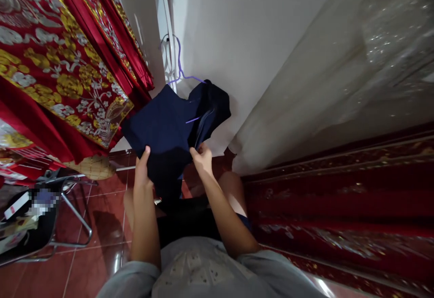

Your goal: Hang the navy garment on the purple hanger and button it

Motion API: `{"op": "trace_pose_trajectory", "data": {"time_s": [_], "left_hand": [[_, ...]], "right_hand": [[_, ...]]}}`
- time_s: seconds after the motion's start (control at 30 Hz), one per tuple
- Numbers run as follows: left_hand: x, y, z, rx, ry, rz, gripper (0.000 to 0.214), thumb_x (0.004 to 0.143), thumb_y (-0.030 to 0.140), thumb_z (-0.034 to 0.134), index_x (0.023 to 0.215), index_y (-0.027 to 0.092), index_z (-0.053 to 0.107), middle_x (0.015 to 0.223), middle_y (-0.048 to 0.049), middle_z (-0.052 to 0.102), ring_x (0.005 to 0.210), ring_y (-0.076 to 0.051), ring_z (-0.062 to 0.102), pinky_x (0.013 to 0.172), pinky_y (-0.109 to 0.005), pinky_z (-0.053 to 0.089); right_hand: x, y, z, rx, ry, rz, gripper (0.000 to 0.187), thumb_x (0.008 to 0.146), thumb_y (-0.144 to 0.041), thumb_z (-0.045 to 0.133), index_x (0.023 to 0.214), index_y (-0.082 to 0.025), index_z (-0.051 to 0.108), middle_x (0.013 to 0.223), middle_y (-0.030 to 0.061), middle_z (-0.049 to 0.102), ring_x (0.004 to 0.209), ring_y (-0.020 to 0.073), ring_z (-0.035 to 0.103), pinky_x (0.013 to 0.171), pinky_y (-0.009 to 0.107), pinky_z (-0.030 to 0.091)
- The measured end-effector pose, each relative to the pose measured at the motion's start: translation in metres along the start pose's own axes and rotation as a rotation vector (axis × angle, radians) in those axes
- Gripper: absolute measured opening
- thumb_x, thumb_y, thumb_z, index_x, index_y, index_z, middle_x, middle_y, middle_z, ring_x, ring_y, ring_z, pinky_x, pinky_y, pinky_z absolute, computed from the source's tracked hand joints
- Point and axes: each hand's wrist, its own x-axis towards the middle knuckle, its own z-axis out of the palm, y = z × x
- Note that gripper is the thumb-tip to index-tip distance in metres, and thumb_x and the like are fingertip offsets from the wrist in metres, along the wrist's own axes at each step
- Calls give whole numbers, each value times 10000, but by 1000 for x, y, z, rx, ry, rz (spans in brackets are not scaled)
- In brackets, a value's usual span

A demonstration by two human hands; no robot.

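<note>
A dark navy garment (162, 126) with a front opening hangs on a purple hanger (183, 78), whose hook is on a white metal frame (168, 58). My left hand (144, 171) grips the garment's lower left part, thumb on top and the other fingers hidden beneath the cloth. My right hand (202, 155) pinches the edge of the front opening near its lower end. Part of the hanger shows through that opening. The right side of the garment hangs folded and darker.
Red cloth with gold and silver embroidery (68, 76) hangs at the left. Below it stands a folding chair (77, 219) with things on its seat. Pale sheer fabric (305, 90) and dark red embroidered cloth (339, 198) hang at the right. The floor is red tile (105, 225).
</note>
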Motion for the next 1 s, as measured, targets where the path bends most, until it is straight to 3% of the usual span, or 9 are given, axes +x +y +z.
{"op": "trace_pose_trajectory", "data": {"time_s": [0.1, 0.17, 0.27, 0.37, 0.53, 0.73, 0.83, 0.93, 1.0], "left_hand": [[-3, -2, 2, 10, 46, 54, 367, 776, 413, 862, 1060, 211, 749, 1087, -68, 791, 1017, -234, 763, 944, -331, 618], [-1, -4, 1, 32, 102, 105, 349, 762, 418, 870, 1006, 198, 751, 999, -58, 794, 921, -206, 766, 872, -298, 620], [4, -8, -4, 68, 164, 165, 347, 737, 423, 880, 942, 176, 747, 931, -50, 787, 861, -182, 758, 818, -268, 607], [1, -11, -3, 66, 149, 146, 354, 744, 433, 874, 951, 173, 750, 948, -62, 790, 905, -200, 763, 855, -290, 606], [-15, -8, 7, 8, 37, 32, 310, 786, 403, 847, 1006, 201, 764, 1030, -65, 796, 966, -213, 767, 925, -310, 611], [-12, -6, 1, 15, 91, 65, 280, 785, 384, 839, 978, 198, 758, 996, -69, 795, 976, -223, 763, 912, -304, 612], [-10, -10, -3, 128, 58, 220, 333, 805, 360, 823, 1095, 228, 727, 1188, -71, 756, 1203, -239, 698, 1060, -324, 548], [-16, -20, -1, 390, 50, 490, 687, 733, 254, 884, 1355, 280, 592, 1574, -87, 497, 1545, -259, 372, 1249, -367, 357], [-21, -29, 4, 550, 19, 598, 827, 683, 206, 910, 1420, 273, 543, 1670, -105, 346, 1616, -268, 187, 1306, -392, 225]], "right_hand": [[-5, 0, -15, 60, -166, 167, 385, 771, -535, 675, 662, -272, 415, 520, -22, 473, 504, 179, 507, 509, 332, 377], [-6, -4, -24, 62, -267, 205, 445, 763, -603, 684, 621, -263, 433, 494, 2, 502, 481, 181, 536, 493, 330, 377], [-8, -14, -36, 105, -366, 176, 500, 745, -623, 712, 585, -249, 422, 479, -6, 481, 434, 133, 477, 450, 297, 318], [-11, -21, -42, 257, -479, 176, 491, 764, -600, 709, 601, -232, 426, 503, -49, 407, 414, 82, 368, 421, 261, 230], [-15, -20, -41, 251, -421, 180, 404, 796, -545, 659, 613, -206, 539, 523, -23, 468, 427, 87, 379, 424, 256, 217], [-17, -20, -43, 281, -428, 58, 446, 842, -585, 693, 624, -211, 583, 494, -40, 425, 455, 97, 368, 481, 273, 262], [-20, -22, -40, 300, -445, 52, 451, 840, -606, 704, 640, -218, 591, 505, -39, 438, 462, 105, 370, 493, 282, 266], [-23, -25, -34, 276, -491, 32, 445, 862, -579, 683, 625, -215, 589, 497, -33, 451, 466, 107, 382, 502, 282, 269], [-24, -28, -29, 262, -541, 34, 437, 875, -551, 667, 615, -210, 584, 493, -29, 464, 469, 106, 390, 506, 278, 273]]}}
